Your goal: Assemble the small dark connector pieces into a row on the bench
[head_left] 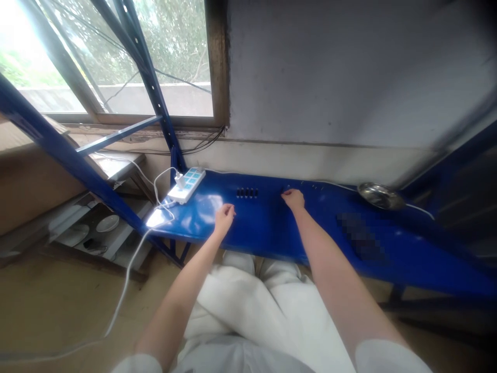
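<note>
Several small dark cylindrical pieces (247, 192) stand in a short row on the blue table (258, 225). My left hand (225, 216) is just in front and to the left of that row, its fingers closed together; whatever they hold is too small to make out. To the right of the row, my right hand (294, 199) is over the table with thumb and fingertips pinched near the surface. What is between those fingertips cannot be made out. Some tiny pieces (314, 186) lie near the back edge, to the right of my right hand.
A white power strip (187, 185) with a plug and cable is at the table's left end. A round shiny metal object (378, 196) sits at the back right, with a blurred dark item (361, 235) before it. Blue posts (149, 88) rise at the left.
</note>
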Demonstrator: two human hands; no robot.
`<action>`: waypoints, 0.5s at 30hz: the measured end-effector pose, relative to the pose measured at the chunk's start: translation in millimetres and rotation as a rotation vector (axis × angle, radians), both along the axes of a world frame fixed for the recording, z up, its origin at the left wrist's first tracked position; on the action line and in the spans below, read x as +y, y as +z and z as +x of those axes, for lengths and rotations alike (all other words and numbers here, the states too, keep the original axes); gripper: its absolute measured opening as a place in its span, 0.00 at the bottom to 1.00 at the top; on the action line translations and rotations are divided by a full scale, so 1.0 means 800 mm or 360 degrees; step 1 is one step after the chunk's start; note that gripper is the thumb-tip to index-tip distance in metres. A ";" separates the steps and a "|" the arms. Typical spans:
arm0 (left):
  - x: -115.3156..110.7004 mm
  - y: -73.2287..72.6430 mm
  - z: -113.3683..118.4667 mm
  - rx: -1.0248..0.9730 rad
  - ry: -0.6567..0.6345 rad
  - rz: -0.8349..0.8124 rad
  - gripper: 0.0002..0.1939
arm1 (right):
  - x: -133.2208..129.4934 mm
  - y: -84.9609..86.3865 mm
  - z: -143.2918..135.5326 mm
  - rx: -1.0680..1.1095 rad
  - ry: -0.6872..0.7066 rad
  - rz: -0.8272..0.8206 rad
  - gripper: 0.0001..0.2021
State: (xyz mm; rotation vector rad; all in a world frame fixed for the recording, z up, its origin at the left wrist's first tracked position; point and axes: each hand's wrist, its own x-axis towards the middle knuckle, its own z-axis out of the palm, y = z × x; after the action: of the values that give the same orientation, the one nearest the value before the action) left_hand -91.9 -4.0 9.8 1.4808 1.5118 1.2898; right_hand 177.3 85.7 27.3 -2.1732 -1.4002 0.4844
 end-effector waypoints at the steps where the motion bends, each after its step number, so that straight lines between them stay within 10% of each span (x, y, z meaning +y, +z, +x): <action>1: 0.000 0.000 0.000 -0.0021 0.0001 0.0009 0.13 | 0.000 -0.002 0.011 0.0026 -0.0074 0.0015 0.11; 15: -0.005 0.005 0.001 -0.0074 0.0043 0.0074 0.10 | 0.038 -0.027 0.024 0.0035 -0.0056 -0.0120 0.31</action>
State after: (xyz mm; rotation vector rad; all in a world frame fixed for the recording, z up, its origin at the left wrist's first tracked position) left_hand -91.3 -7.8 13.5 1.4537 1.4859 1.3745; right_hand 196.4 116.4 5.5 -2.2415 -1.3499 0.5550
